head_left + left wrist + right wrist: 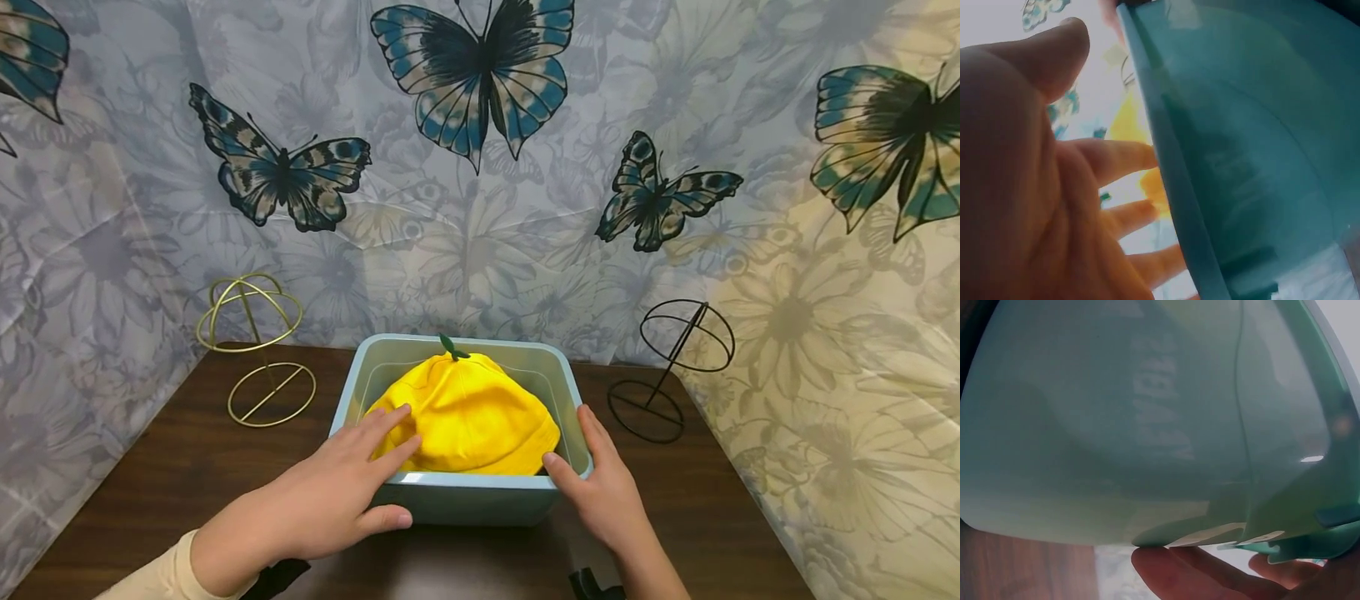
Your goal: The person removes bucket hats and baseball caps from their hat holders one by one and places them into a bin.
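A yellow hat (480,417) with a small green leaf (452,347) on its crown lies inside a pale blue-green plastic bin (480,480). My left hand (330,496) reaches over the bin's near left rim, fingers spread, with fingertips at the hat's left side. In the left wrist view, those straight fingers (1125,156) pass behind the bin's rim (1169,156). At the near right corner my right hand (603,492) holds the bin, thumb over the rim and fingers along the outer side. The right wrist view shows its fingers (1185,575) against the bin wall (1085,437).
A gold wire hat stand (272,396) stands left of the bin, and a black wire stand (647,412) stands to its right. Both are on the dark wooden table (150,500). Behind hangs a butterfly-patterned cloth (480,250). Black objects (592,586) show at the near edge.
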`<state>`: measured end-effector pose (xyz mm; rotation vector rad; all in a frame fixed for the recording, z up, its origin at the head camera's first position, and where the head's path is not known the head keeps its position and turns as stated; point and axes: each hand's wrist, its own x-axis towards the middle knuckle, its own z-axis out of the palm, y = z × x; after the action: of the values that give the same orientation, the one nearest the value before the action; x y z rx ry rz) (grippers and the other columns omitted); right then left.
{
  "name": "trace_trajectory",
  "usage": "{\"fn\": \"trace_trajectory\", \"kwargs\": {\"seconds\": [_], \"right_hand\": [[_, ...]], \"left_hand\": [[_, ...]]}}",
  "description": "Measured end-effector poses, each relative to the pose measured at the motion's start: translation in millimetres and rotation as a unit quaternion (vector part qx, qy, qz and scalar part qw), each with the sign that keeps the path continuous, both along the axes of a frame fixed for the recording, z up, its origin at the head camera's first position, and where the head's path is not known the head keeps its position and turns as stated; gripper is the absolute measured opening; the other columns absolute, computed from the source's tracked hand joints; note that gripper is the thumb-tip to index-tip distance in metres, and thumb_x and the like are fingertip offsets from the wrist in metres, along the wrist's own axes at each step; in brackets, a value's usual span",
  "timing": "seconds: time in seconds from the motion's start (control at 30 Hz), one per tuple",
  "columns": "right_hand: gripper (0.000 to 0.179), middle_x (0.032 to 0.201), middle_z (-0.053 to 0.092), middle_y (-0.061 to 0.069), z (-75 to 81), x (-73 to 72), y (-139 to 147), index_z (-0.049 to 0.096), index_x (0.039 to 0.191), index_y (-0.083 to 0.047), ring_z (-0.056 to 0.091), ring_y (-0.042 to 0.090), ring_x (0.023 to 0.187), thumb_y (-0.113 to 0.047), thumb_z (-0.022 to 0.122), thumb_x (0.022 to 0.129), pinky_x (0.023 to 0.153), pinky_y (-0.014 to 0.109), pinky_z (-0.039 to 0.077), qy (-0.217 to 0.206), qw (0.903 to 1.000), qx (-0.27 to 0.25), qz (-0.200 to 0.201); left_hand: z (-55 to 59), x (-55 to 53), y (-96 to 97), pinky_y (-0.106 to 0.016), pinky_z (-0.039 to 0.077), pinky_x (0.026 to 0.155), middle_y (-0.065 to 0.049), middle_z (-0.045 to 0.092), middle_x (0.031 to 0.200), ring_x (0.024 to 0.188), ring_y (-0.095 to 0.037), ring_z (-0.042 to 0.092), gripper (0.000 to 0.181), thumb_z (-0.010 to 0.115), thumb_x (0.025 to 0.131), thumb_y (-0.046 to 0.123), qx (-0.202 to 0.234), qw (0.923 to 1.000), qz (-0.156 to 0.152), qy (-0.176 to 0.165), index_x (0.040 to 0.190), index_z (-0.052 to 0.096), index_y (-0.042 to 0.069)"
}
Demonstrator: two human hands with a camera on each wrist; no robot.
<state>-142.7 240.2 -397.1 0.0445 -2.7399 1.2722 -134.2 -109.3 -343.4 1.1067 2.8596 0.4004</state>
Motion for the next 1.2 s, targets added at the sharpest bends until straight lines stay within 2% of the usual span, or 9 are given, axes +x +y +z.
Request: {"fn": "trace_trajectory", "kwargs": {"seconds": [0.17, 0.33, 0.43, 0.6, 0.8, 0.97, 1.1, 1.2], "right_hand": [[0.088, 0.164, 0.016, 0.009, 2.4, 0.0, 1.0, 0.020, 0.160, -0.011, 0.020, 0.037, 0.146, -0.049, 0.064, 0.094, 0.108, 0.068, 0.022, 0.002, 1.0000, -0.002, -0.003], [0.088, 0.164, 0.016, 0.009, 2.0, 3.1, 1.3, 0.020, 0.160, -0.012, 0.020, 0.038, 0.146, -0.050, 0.063, 0.094, 0.107, 0.070, 0.022, -0.004, 1.0000, 0.002, -0.005], [0.088, 0.164, 0.015, 0.009, 1.3, 4.9, -0.4, 0.019, 0.160, -0.012, 0.019, 0.038, 0.146, -0.050, 0.064, 0.094, 0.107, 0.070, 0.021, -0.007, 1.0000, -0.004, -0.004], [0.088, 0.164, 0.015, 0.007, 0.1, 5.1, -3.8, 0.020, 0.160, -0.013, 0.019, 0.037, 0.146, -0.050, 0.064, 0.094, 0.107, 0.070, 0.021, 0.000, 1.0000, -0.008, 0.001], [0.088, 0.164, 0.015, 0.007, 0.7, 6.0, -7.0, 0.020, 0.160, -0.014, 0.019, 0.036, 0.146, -0.050, 0.064, 0.094, 0.108, 0.069, 0.021, 0.001, 0.9999, -0.009, 0.006], [0.087, 0.164, 0.016, 0.007, 0.6, 7.4, -7.7, 0.020, 0.160, -0.014, 0.019, 0.037, 0.146, -0.050, 0.064, 0.094, 0.107, 0.069, 0.021, 0.002, 0.9999, -0.011, 0.005], [0.087, 0.164, 0.016, 0.007, 0.8, 8.4, -8.0, 0.021, 0.160, -0.014, 0.019, 0.036, 0.146, -0.049, 0.064, 0.094, 0.108, 0.069, 0.021, -0.001, 0.9999, -0.013, 0.003], [0.087, 0.164, 0.015, 0.008, 1.9, 9.5, -7.9, 0.020, 0.160, -0.014, 0.018, 0.038, 0.146, -0.050, 0.063, 0.094, 0.107, 0.070, 0.022, 0.000, 1.0000, -0.003, 0.001]], "left_hand": [[-6.8, 9.9, -13.2, -0.060, 0.011, 0.115, -0.004, 0.016, 0.164, 0.149, -0.035, 0.006, 0.084, 0.035, 0.091, 0.076, 0.015, 0.9986, 0.044, 0.026, 0.152, 0.044, 0.020], [-17.6, 10.7, -29.3, -0.058, 0.009, 0.115, -0.008, 0.022, 0.162, 0.148, -0.040, 0.010, 0.069, 0.052, 0.097, 0.058, 0.091, 0.9935, 0.056, 0.038, 0.152, 0.045, 0.017], [-22.0, 7.4, -41.8, -0.059, 0.008, 0.115, -0.010, 0.023, 0.161, 0.147, -0.042, 0.010, 0.064, 0.056, 0.099, 0.050, 0.124, 0.9891, 0.075, 0.029, 0.152, 0.044, 0.017], [-30.3, 2.3, -61.5, -0.068, 0.007, 0.110, -0.014, 0.018, 0.162, 0.146, -0.046, 0.007, 0.062, 0.055, 0.101, 0.045, 0.145, 0.9820, 0.121, 0.005, 0.155, 0.040, 0.019], [-42.4, 3.4, -77.0, -0.068, -0.001, 0.110, -0.021, 0.016, 0.161, 0.146, -0.048, 0.003, 0.060, 0.049, 0.105, 0.039, 0.174, 0.9699, 0.170, -0.013, 0.158, 0.031, 0.016], [-50.1, 0.9, -83.5, -0.071, -0.003, 0.108, -0.024, 0.017, 0.160, 0.144, -0.051, 0.002, 0.059, 0.046, 0.106, 0.041, 0.157, 0.9661, 0.204, -0.008, 0.155, 0.036, 0.010], [-54.7, -5.0, -87.8, -0.073, -0.006, 0.106, -0.028, 0.016, 0.158, 0.143, -0.054, 0.000, 0.065, 0.041, 0.105, 0.049, 0.117, 0.9640, 0.238, -0.013, 0.153, 0.038, 0.005], [-55.9, -9.8, -89.9, -0.074, -0.010, 0.104, -0.031, 0.013, 0.157, 0.142, -0.056, -0.003, 0.075, 0.036, 0.103, 0.059, 0.080, 0.9594, 0.270, -0.019, 0.152, 0.038, 0.003]]}}
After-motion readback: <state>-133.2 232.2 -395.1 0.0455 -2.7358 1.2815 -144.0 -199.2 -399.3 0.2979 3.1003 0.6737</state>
